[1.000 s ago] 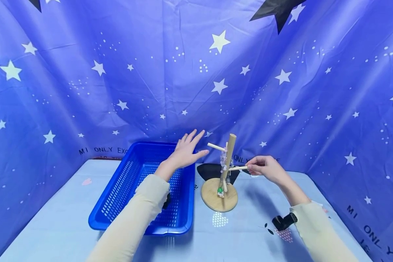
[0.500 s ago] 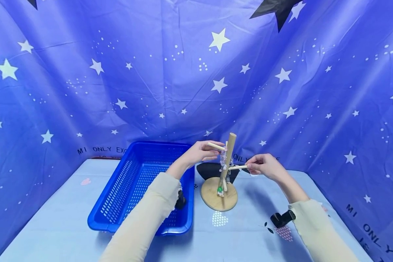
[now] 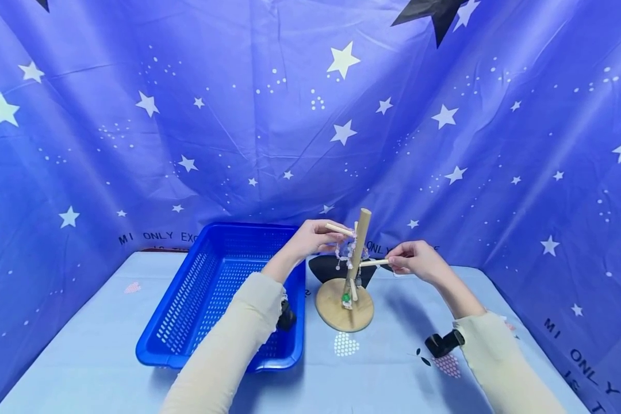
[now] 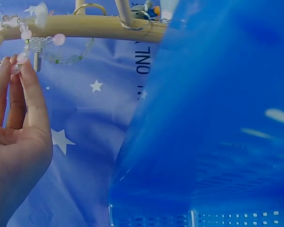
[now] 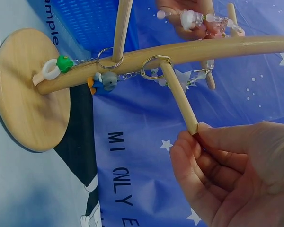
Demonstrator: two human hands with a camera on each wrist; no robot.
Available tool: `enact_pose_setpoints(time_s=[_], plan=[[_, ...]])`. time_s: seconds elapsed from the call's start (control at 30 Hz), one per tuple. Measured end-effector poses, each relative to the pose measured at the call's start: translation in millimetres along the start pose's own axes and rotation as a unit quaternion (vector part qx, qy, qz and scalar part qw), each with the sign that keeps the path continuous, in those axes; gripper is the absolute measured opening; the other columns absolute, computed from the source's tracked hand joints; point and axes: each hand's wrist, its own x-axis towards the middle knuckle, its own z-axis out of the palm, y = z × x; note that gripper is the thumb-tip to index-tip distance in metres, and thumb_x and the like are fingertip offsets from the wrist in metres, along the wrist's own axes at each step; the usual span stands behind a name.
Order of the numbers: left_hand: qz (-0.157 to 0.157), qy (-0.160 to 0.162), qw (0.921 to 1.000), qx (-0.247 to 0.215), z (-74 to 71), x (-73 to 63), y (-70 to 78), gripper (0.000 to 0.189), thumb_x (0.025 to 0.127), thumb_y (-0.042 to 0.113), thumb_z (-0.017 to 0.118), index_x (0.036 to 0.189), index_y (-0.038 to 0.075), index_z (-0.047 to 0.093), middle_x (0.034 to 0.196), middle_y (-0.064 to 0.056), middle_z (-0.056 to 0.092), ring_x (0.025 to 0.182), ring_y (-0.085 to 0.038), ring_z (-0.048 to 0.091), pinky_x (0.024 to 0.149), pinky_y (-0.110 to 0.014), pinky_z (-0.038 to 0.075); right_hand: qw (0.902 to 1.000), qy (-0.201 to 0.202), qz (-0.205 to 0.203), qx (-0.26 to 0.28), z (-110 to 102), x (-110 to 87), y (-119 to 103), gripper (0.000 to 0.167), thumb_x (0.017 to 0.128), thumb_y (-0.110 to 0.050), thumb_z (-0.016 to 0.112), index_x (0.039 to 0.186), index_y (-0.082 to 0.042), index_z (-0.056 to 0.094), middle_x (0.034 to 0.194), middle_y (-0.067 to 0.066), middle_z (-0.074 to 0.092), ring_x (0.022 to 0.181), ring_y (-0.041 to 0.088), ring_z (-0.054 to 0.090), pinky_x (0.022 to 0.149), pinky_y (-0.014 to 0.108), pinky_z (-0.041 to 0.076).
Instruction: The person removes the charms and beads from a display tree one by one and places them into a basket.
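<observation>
A wooden peg stand (image 3: 363, 224) with a round base stands right of the basket in the head view. My left hand (image 3: 310, 238) pinches a pink and clear beaded bracelet (image 4: 26, 34) that hangs on an upper peg. On the right side, my right hand (image 3: 416, 261) holds the tip of a lower peg (image 5: 181, 97) between thumb and fingers. A keychain with a grey and blue figure (image 5: 106, 81) hangs by its ring from that peg. Another keychain with a green and white charm (image 5: 64, 64) hangs lower. A beaded strand with green bits (image 4: 68, 59) hangs behind the pinched bracelet.
A blue perforated plastic basket (image 3: 178, 299) sits left of the stand, under my left forearm. The table has a pale blue cloth (image 3: 388, 368). Behind it hangs a blue star-patterned curtain (image 3: 269, 132).
My left hand has come from above the basket, spread, to the stand and taken hold of the bracelet, drawing it slightly left. The right hand stays on its peg.
</observation>
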Motion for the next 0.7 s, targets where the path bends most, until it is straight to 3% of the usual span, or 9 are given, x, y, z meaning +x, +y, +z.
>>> enact_pose_setpoints(time_s=[0.13, 0.57, 0.7], plan=[[-0.004, 0.0, 0.9998, -0.018, -6.4, -3.1, 4.8, 0.026, 0.096, 0.012, 0.064, 0.121, 0.005, 0.071, 0.118, -0.017, 0.072, 0.09, -0.012, 0.07, 0.085, -0.032, 0.062, 1.0, -0.004, 0.002, -0.001, 1, -0.1, -2, 0.019, 0.098, -0.002, 0.057, 0.107, 0.013, 0.065, 0.088, 0.012, 0.07, 0.078, 0.013, 0.068, 0.074, 0.023, 0.062], [-0.001, 0.022, 0.9984, -0.052, -27.7, -8.9, 14.7, 0.028, 0.097, 0.01, 0.064, 0.123, 0.001, 0.068, 0.102, -0.003, 0.074, 0.087, -0.012, 0.071, 0.073, -0.02, 0.059, 0.9997, -0.02, 0.009, -0.006, 0, 1.7, -3, 0.019, 0.098, -0.003, 0.058, 0.108, 0.013, 0.065, 0.088, 0.009, 0.07, 0.077, 0.011, 0.067, 0.074, 0.024, 0.062], [0.016, 0.02, 0.9988, -0.043, -32.2, -9.5, 17.8, 0.029, 0.098, 0.01, 0.063, 0.125, 0.001, 0.067, 0.104, -0.003, 0.074, 0.087, -0.011, 0.071, 0.075, -0.02, 0.06, 0.9998, -0.012, 0.009, -0.014, -2, 1.6, -3, 0.02, 0.098, -0.004, 0.059, 0.107, 0.012, 0.066, 0.088, 0.009, 0.07, 0.077, 0.011, 0.067, 0.074, 0.025, 0.062]])
